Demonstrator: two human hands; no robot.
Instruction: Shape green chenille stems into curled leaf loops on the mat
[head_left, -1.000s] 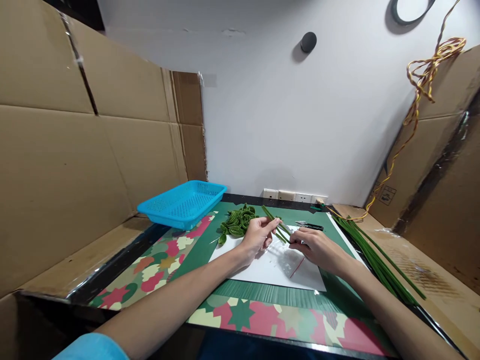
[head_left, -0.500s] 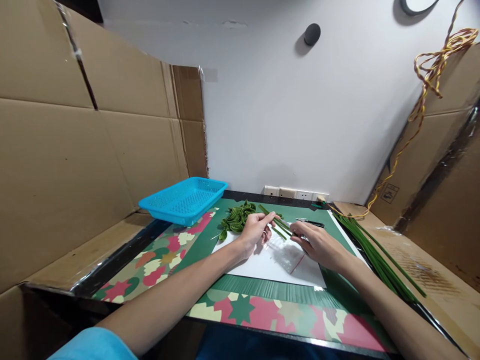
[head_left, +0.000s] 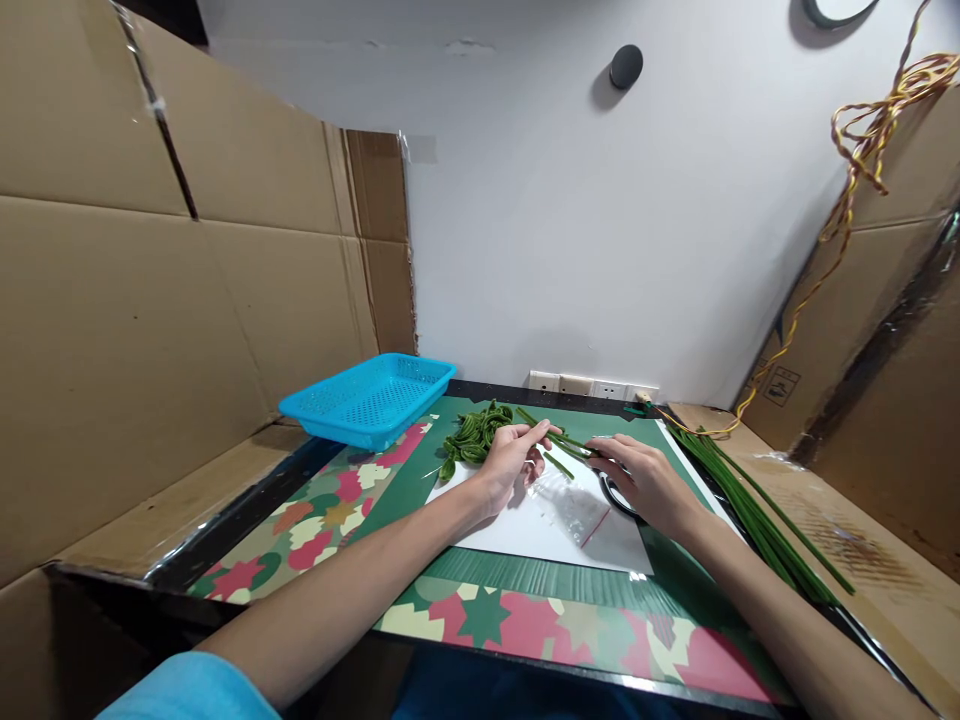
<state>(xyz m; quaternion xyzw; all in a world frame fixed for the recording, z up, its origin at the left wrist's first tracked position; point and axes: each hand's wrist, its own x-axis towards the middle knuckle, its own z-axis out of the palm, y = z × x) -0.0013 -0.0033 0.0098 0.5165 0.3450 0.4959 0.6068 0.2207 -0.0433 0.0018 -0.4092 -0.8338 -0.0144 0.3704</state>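
Observation:
Thin green stems (head_left: 568,441), which look like pipe cleaners, stretch between my two hands above a white sheet (head_left: 487,535). My left hand (head_left: 517,460) is closed on them, thumb and forefinger pinching. At their right end, the fingertips of my right hand (head_left: 637,475) close on the stems. Under that hand shows a black loop like a scissors handle (head_left: 616,497); whether the palm holds it I cannot tell. A short loose green piece (head_left: 558,466) lies below the stems. Just left of my left hand is a heap of curled green loops (head_left: 478,432).
A blue perforated basket (head_left: 367,400) stands at the back left. Long green stems (head_left: 757,510) lie along the right edge. A clear plastic bag (head_left: 574,510) rests on the sheet. Cardboard walls (head_left: 187,330) flank both sides; a yellow cord (head_left: 806,290) hangs at right.
My right fingers have shifted onto the stems' end. The black loop now shows beneath that hand, while a dark slim tool behind it is no longer visible. My left hand stays put.

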